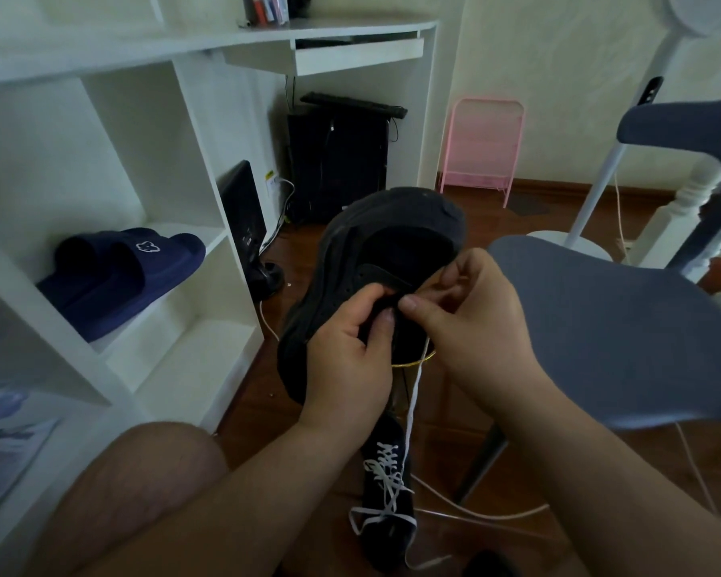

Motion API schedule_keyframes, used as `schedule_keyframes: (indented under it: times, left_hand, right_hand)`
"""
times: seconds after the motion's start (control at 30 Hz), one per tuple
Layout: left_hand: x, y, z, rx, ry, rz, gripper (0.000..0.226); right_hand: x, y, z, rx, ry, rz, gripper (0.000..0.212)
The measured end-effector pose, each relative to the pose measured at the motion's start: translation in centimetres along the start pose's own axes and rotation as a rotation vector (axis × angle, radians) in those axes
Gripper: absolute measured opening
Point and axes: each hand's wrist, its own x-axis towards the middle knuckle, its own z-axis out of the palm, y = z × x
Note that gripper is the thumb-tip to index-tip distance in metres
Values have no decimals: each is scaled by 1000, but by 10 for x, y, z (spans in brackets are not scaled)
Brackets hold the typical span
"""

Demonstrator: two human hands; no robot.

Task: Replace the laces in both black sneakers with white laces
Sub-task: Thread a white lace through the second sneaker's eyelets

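Note:
A black sneaker [375,243] is held up in mid-air, heel away from me. My left hand [350,347] grips its side and eyelet flap, thumb pressed near the tongue. My right hand [463,310] pinches a white lace [415,393] at the eyelets; the lace hangs down from under that hand. The second black sneaker [388,493] lies on the floor below, laced with a white lace tied loosely. My bare knee [142,493] is at the lower left.
A white shelf unit [150,193] holds navy slippers [117,276] on the left. A grey-blue chair [608,326] stands close on the right. Behind are a desk with a computer tower [338,160], a pink rack [483,147], a fan stand [592,202] and cables on the wooden floor.

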Motion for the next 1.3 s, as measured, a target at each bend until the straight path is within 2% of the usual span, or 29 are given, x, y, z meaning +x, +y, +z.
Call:
schedule_keyframes:
  times: [0.17,0.3,0.37,0.47,0.6,0.8,0.93,1.03,1.1,1.2,1.3]
  left_hand:
    - [1,8,-2,-71,21,3,33]
    - [5,5,2,-240,46,-152,31]
    - [6,3,5,-291,37,-214,30]
    - [6,7,6,-355,70,-250,27]
    - [7,10,6,-368,39,-229,22]
    - [4,8,3,-167,69,-112,11]
    - [3,8,1,-15,28,-39,10]
    - [0,10,-1,25,-45,-13,10]
    - [-1,9,-4,26,-130,-4,12]
    - [3,13,-6,-99,-303,-149,15]
    - [10,22,-13,-582,-465,-481,15]
  right_hand:
    - [-7,-2,-1,-156,-29,-181,47]
    - [-13,-3,6,-262,-48,-389,41]
    - [-15,-5,10,-256,-1,-373,38]
    - [-17,-6,15,-85,78,-232,29]
    - [-17,1,21,-54,107,-276,14]
    - [-16,10,24,-134,150,-417,22]
    - [-8,9,9,-299,42,-466,38]
    - [-2,9,3,-501,-53,-574,33]
    - [0,12,1,-555,-75,-570,23]
    - [2,18,-6,-537,-70,-541,19]
    - [5,25,-14,-521,-46,-580,20]
